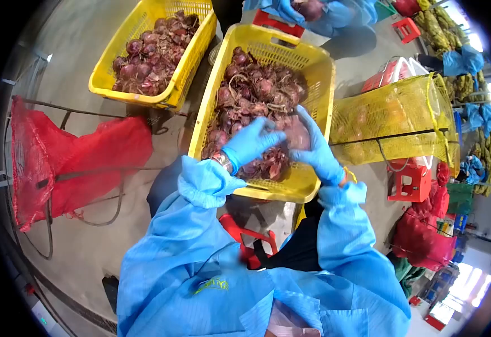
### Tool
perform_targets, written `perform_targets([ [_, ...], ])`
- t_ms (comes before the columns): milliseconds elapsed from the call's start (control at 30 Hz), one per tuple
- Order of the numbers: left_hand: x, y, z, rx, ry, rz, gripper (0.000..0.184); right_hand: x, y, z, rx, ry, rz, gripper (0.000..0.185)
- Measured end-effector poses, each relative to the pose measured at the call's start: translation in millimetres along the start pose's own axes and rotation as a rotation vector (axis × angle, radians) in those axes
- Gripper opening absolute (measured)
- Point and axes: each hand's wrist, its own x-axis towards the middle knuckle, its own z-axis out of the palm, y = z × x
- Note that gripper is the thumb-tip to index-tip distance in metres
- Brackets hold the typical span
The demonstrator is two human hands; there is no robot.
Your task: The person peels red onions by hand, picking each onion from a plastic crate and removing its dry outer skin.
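Note:
A yellow plastic crate (pixel 326 101) full of red onions (pixel 263 90) with loose papery skins stands in front of me. Over its near half is my left hand (pixel 252 144) in a blue glove, its fingers apart and pointing right. My right hand (pixel 317 156), gloved as well, is at the crate's right side with thumb and fingers spread wide. Between the two hands, within the curve of the right one, a red onion (pixel 295 133) shows blurred. Whether any finger touches it I cannot tell.
Another yellow crate (pixel 102 84) of red onions stands at the upper left. A red mesh bag (pixel 96 151) hangs on a metal frame at left, a yellow mesh bag (pixel 391 121) at right. Across from me, a blue-gloved person (pixel 346 17) holds an onion. A red stool (pixel 411 185) stands at right.

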Motion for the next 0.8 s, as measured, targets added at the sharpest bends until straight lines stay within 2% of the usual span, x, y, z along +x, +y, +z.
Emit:
perform_targets([
  [33, -8, 10, 9, -0.308, -0.187, -0.097, 0.071, -8, -6, 6, 0.011, 0.041, -0.046, 0.102],
  [67, -12, 10, 17, -0.412, -0.305, -0.032, 0.087, -11, -4, 9, -0.035, 0.055, -0.082, 0.102],
  [100, -23, 25, 23, -0.512, -0.315, 0.01, 0.093, -14, -2, 12, -0.081, 0.071, -0.117, 0.102],
  [167, -14, 8, 36, -0.611, -0.153, 0.104, 0.081, -15, 2, 18, -0.177, 0.077, -0.179, 0.102],
  [300, -14, 13, 32, -0.609, -0.069, 0.152, 0.085, -6, -20, 15, 0.033, -0.026, -0.104, 0.094],
  [367, 0, -3, 42, -0.608, 0.073, 0.191, 0.071, -3, -18, 12, 0.077, -0.027, -0.049, 0.094],
  [433, 21, -32, 49, -0.584, 0.167, 0.293, 0.06, -3, -12, 20, 0.039, 0.012, -0.025, 0.089],
  [500, 32, -44, 51, -0.514, 0.267, 0.445, 0.047, 4, 4, 26, -0.242, 0.067, -0.206, 0.085],
  [567, 28, -46, 43, -0.67, 0.199, 0.282, 0.041, 5, 9, 36, -0.303, 0.104, -0.292, 0.086],
  [600, 36, -62, 42, -0.581, 0.225, 0.357, 0.039, 4, 12, 40, -0.329, 0.146, -0.304, 0.085],
  [700, 45, -75, 40, -0.797, 0.18, 0.32, 0.037, 4, 1, 50, -0.379, 0.247, -0.379, 0.063],
  [767, 38, -73, 43, -0.575, 0.309, 0.378, 0.034, -2, 13, 54, -0.377, 0.298, -0.352, 0.062],
  [800, 34, -69, 45, -0.598, 0.343, 0.371, 0.033, -4, 15, 55, -0.376, 0.325, -0.339, 0.061],
])
